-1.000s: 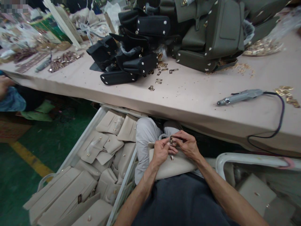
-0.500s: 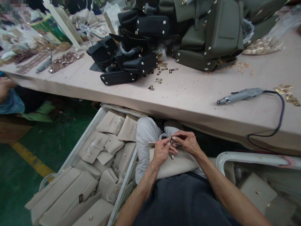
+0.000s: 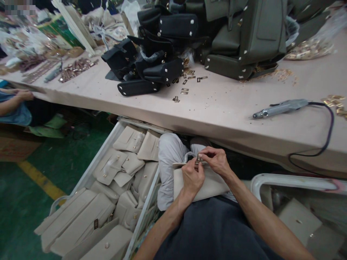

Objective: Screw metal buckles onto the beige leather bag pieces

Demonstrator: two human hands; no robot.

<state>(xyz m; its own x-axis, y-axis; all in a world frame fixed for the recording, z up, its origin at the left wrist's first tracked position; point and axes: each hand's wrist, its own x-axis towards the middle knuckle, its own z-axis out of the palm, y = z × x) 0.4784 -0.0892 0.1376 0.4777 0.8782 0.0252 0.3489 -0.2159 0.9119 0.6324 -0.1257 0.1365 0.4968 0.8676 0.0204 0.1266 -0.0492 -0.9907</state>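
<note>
A beige handbag [image 3: 211, 182] lies across my lap. Above its upper edge, my left hand [image 3: 193, 174] and my right hand [image 3: 217, 160] meet, fingers closed on a small metal bag fitting [image 3: 198, 158]. Its exact shape is too small to make out, and my fingertips partly cover it. Both wrists rest near the bag's body. On the table ahead, a grey electric screwdriver [image 3: 282, 108] lies with its dark cord trailing to the right.
Left of my legs stands a white crate [image 3: 93, 159] full of beige bags. Another white bin [image 3: 260, 180] is at my right. Black bags [image 3: 151, 72] and olive bags [image 3: 260, 39] are piled on the table [image 3: 217, 122]. At far left, a co-worker's hands [image 3: 24, 95] show.
My left hand has turned, its fingers curling in closer around the fitting. My right hand keeps its pinch. The view has shifted slightly, and more of the co-worker's arm shows.
</note>
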